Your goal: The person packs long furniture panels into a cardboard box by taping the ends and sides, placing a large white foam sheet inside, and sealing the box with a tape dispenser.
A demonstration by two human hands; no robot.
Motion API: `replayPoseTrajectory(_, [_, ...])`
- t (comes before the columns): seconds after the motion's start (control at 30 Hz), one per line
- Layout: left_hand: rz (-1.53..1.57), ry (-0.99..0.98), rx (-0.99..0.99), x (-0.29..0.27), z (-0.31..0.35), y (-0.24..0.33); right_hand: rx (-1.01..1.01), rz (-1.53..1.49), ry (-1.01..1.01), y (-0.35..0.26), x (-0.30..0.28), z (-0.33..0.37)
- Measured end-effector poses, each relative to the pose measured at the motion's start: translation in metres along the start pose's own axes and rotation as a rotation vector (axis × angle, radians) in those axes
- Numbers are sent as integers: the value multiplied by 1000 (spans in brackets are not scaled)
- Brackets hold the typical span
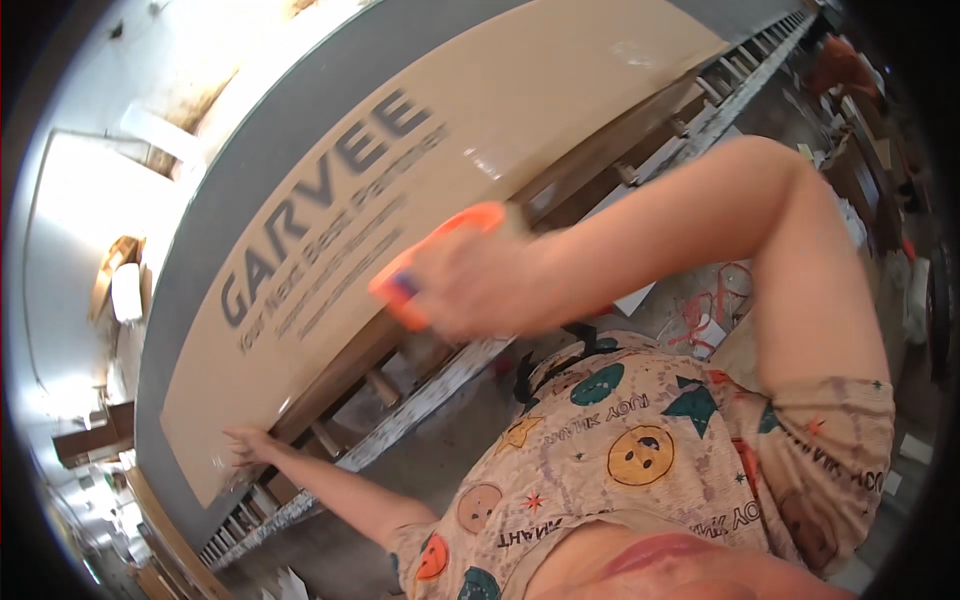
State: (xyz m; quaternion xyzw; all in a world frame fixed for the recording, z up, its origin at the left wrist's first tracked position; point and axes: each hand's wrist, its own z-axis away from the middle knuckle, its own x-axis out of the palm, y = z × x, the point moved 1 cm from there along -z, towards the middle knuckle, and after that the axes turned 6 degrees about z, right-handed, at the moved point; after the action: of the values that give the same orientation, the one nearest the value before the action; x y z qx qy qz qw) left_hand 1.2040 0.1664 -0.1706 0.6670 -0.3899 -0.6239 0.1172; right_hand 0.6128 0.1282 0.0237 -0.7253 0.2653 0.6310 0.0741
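Observation:
A long, flat brown cardboard carton with dark printing lies across the view on a roller conveyor. My right hand is closed around an orange tape dispenser, held over the near side of the carton. The dispenser and hand are blurred, and the palm side is hidden. At the carton's near left corner, my left hand rests on the cardboard with its fingers spread. Shiny strips that look like clear tape show on the carton's top.
A dark grey surface borders the carton's far side. Red strapping and paper scraps lie on the floor to my right. More cardboard is piled at the far right, with brown boxes at the left.

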Motion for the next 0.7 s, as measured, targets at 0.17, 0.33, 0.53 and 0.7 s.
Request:
replayPoseTrajectory(0.17, [-398,735,1046,40,129,71,135,128,89,73,-35,150])
replayPoseTrajectory(0.33, [194,310,888,34,414,234,374,356,-221,215,-24,365])
replayPoseTrajectory(0.53, [188,-367,1642,51,529,331,449,420,-168,224,7,389])
replayPoseTrajectory(0.7, [92,-574,1902,114,605,417,854,491,-573,174,22,281])
